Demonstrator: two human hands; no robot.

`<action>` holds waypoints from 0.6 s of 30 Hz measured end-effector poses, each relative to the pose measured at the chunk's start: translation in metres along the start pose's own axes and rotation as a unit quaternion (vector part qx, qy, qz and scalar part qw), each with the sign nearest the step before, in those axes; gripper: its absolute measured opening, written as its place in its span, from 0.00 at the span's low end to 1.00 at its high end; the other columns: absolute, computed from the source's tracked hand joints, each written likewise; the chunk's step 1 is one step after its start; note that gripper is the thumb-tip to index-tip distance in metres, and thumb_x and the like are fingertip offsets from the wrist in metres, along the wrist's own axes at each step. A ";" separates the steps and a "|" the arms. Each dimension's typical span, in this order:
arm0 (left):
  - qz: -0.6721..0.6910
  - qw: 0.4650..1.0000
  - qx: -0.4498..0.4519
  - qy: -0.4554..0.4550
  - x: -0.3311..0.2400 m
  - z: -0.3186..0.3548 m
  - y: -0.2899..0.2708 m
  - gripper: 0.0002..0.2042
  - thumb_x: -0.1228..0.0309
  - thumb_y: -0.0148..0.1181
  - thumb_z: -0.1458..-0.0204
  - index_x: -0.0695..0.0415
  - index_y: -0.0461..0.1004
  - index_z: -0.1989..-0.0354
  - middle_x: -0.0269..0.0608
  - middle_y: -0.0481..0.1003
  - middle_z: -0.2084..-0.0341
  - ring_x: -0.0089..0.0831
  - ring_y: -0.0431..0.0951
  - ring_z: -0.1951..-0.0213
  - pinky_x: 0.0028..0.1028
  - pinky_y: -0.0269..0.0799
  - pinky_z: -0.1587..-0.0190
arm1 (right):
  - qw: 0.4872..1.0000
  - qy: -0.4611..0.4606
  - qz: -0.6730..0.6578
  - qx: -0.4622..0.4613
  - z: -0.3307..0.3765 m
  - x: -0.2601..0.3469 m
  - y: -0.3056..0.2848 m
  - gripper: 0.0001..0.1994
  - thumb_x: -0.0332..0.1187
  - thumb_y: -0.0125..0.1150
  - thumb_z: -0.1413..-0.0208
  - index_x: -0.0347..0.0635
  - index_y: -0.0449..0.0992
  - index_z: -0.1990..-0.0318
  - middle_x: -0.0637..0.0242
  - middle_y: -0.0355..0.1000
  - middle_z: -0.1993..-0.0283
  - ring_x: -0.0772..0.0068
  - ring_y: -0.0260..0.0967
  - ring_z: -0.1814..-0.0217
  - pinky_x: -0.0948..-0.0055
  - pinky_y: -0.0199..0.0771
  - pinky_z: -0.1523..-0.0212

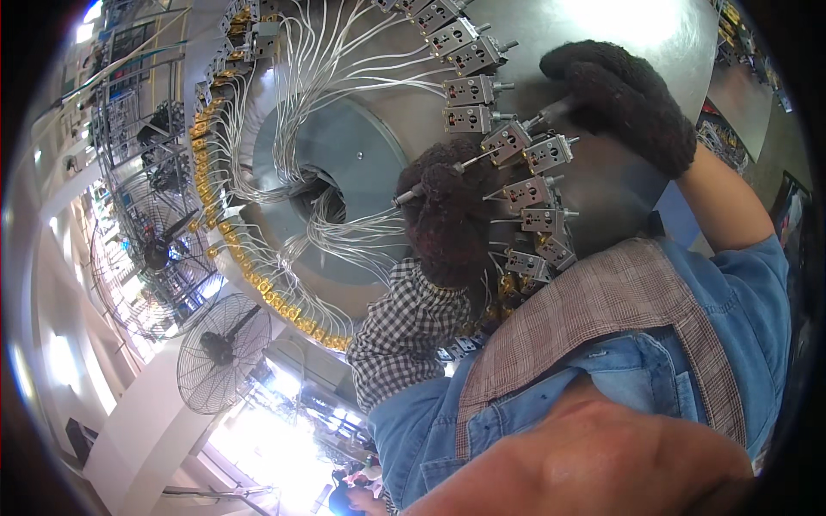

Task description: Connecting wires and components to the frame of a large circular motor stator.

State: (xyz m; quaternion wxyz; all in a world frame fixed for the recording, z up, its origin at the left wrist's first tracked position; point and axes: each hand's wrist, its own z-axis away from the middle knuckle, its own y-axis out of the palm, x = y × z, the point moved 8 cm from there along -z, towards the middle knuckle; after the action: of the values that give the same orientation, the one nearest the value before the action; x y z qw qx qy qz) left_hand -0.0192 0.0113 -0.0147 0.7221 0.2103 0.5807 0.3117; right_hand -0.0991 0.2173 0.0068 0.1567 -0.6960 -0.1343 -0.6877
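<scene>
My left hand [447, 211], in a dark fuzzy glove, is closed around a slim metal screwdriver [409, 197]. Its thin shaft points right, and the tip meets or nearly meets a small silver metal box [506, 143] with round holes. That box has a stem on its far right side, where the fingers of my right hand [624, 103] come together, in a matching glove. Those fingers seem to grip the stem, though the glove hides part of the contact. Just below sits a similar box [548, 155] with a threaded stem.
More silver boxes [469, 89] line the rim of a round metal table [619, 193]. Thin pale tubes [301, 95] run from them into a central opening [323, 196]. Brass-coloured fittings [271, 297] follow the left rim. Large fans [222, 348] stand beyond.
</scene>
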 end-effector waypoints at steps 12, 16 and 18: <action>-0.002 0.999 0.021 -0.028 0.001 0.001 0.007 0.05 0.74 0.54 0.49 0.58 0.68 0.65 0.50 0.69 0.57 0.46 0.75 0.58 0.42 0.77 0.57 | 0.992 0.079 -0.096 -0.013 0.004 -0.026 0.001 0.16 0.35 0.52 0.44 0.38 0.69 0.50 0.56 0.69 0.52 0.72 0.71 0.57 0.72 0.72 0.57; -0.032 0.999 0.009 0.002 -0.002 0.001 0.004 0.08 0.72 0.54 0.48 0.56 0.66 0.61 0.49 0.69 0.57 0.45 0.76 0.59 0.40 0.77 0.60 | 0.996 0.057 -0.063 0.011 0.003 -0.022 -0.001 0.19 0.29 0.58 0.50 0.38 0.68 0.49 0.54 0.66 0.47 0.60 0.70 0.52 0.69 0.73 0.55; -0.025 0.999 0.022 -0.003 -0.003 0.002 0.008 0.09 0.71 0.55 0.48 0.56 0.66 0.60 0.48 0.69 0.57 0.44 0.76 0.60 0.39 0.77 0.61 | 0.988 0.106 -0.113 0.005 0.000 -0.020 -0.001 0.20 0.28 0.58 0.52 0.38 0.67 0.49 0.54 0.66 0.47 0.57 0.69 0.51 0.69 0.73 0.55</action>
State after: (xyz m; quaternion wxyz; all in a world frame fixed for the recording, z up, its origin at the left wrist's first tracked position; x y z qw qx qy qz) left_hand -0.0197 0.0149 -0.0070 0.7263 0.2128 0.5906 0.2800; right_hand -0.0997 0.2192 -0.0137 0.0952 -0.5988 -0.1980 -0.7702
